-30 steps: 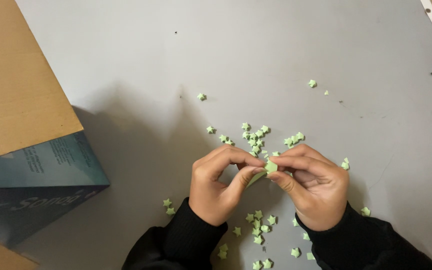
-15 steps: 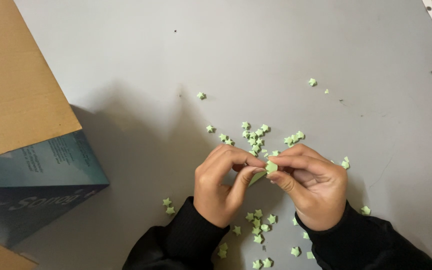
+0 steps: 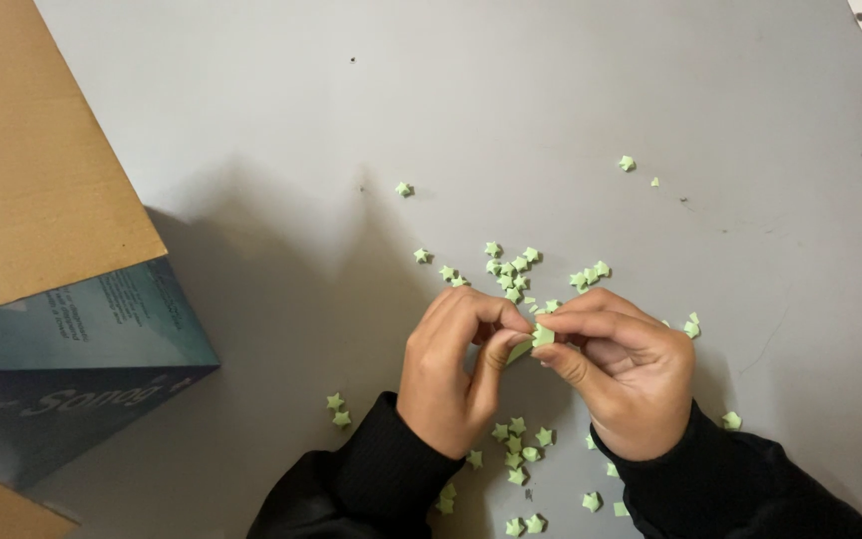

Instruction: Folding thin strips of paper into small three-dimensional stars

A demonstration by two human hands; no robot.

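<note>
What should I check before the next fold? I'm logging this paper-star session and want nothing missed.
1. Green paper piece pinched between both hands: ok.
2. Left hand fingertips on the piece: ok.
3. Right hand fingertips on the piece: ok.
4. Finished green stars lying apart from the hands on the grey table: ok.
5. Cardboard box away from the hands: ok.
6. Fold neat: cannot tell, fingers hide it.

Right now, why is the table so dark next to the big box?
In the head view, the cardboard box casts a broad soft shadow across the grey table; the far side is evenly lit without glare, and the hands and paper stars look sharp.
</note>
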